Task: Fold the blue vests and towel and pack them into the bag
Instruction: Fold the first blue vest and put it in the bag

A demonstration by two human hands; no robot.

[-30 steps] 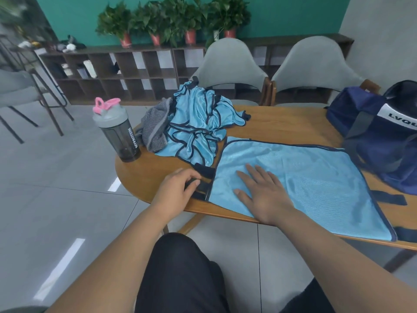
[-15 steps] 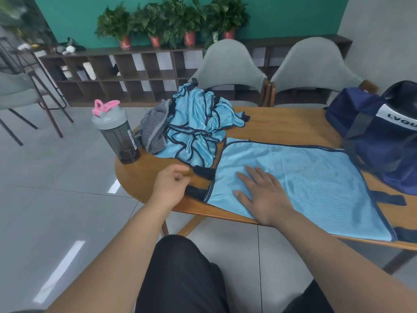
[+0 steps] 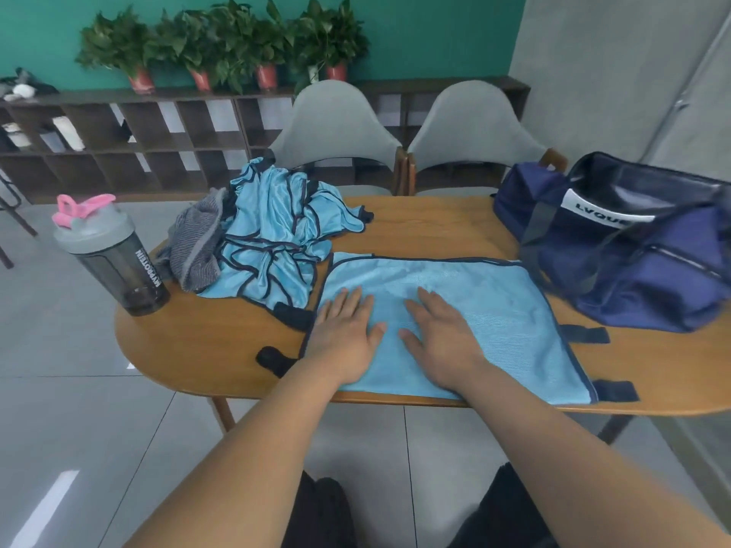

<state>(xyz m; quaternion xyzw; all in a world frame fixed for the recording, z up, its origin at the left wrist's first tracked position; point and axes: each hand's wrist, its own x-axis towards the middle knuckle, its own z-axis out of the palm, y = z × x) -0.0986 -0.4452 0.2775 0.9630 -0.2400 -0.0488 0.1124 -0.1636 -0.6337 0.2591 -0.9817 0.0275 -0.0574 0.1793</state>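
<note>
Blue vest [image 3: 494, 310] laid flat on the table [image 3: 197, 342]; folding barely begun.
Left hand [image 3: 344, 338] and right hand [image 3: 439, 338] lie side by side, fingers straight, palms pressing the near-left part of the cloth. Remaining vests [image 3: 273, 239] sit in a crumpled heap touching the grey towel [image 3: 196, 247] at far left. The bag [image 3: 633, 251] stands open at right, its contents not discernible.

so there's a dark shaker bottle [image 3: 114, 263] with a grey lid and pink loop standing near the left end of the wooden table [image 3: 435, 227], two grey chairs [image 3: 336, 132] behind it, and potted plants [image 3: 221, 45] lined up on a low cubby shelf [image 3: 158, 132]
</note>
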